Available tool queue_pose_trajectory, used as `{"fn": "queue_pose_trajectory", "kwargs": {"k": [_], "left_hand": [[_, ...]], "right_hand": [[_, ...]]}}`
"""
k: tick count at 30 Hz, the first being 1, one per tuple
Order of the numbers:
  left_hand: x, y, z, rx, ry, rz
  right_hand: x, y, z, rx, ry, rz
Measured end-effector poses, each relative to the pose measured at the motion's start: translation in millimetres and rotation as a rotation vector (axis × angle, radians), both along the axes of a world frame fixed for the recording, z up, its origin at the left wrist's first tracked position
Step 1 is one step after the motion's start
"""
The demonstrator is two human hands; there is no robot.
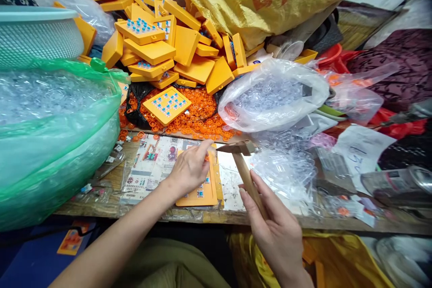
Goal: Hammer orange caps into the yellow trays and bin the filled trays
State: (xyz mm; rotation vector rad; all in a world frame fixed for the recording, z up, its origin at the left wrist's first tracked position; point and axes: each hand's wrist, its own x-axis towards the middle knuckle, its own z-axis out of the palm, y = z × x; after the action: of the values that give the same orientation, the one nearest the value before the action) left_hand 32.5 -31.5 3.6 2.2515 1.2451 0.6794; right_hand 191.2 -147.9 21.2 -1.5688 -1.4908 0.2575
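A hammer [248, 166] with a wooden handle and a dark metal head is gripped in my right hand [276, 229], its head raised a little above the table. My left hand [191, 168] is over the far part of a yellow-orange plastic board [212, 195], fingers drawn together in a pinch. Whatever they pinch is mostly hidden; a bit of orange shows by the fingertips. Small blue-and-white pieces sit in the board, partly covered by this hand. Under the board lies a printed sheet [135, 180], with a white worn surface [232, 184] to its right.
Many orange rings [202, 121] lie behind the board, with another yellow board [167, 105] on them. A heap of yellow boards [151, 49] rises behind. A green bag [64, 144] stands left; a clear bag [273, 94] of transparent pieces is right. A clear cup [398, 180] lies far right.
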Motion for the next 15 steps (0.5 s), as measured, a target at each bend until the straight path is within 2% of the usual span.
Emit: {"fn": "queue_pose_trajectory", "kwargs": {"k": [3, 7, 11, 15], "left_hand": [[-5, 1, -1.7, -0.115, -0.095, 0.026], [-9, 2, -7.1, -0.176, -0.191, 0.060], [-9, 0, -12.5, -0.168, -0.235, 0.076], [-10, 0, -16.6, -0.198, -0.293, 0.076]], "right_hand": [[1, -1, -1.2, 0.010, -0.063, 0.038], [3, -2, -10.4, -0.094, -0.126, 0.174], [1, -3, -15.2, -0.055, -0.147, 0.151], [2, -4, -19.6, -0.179, -0.213, 0.177]]}}
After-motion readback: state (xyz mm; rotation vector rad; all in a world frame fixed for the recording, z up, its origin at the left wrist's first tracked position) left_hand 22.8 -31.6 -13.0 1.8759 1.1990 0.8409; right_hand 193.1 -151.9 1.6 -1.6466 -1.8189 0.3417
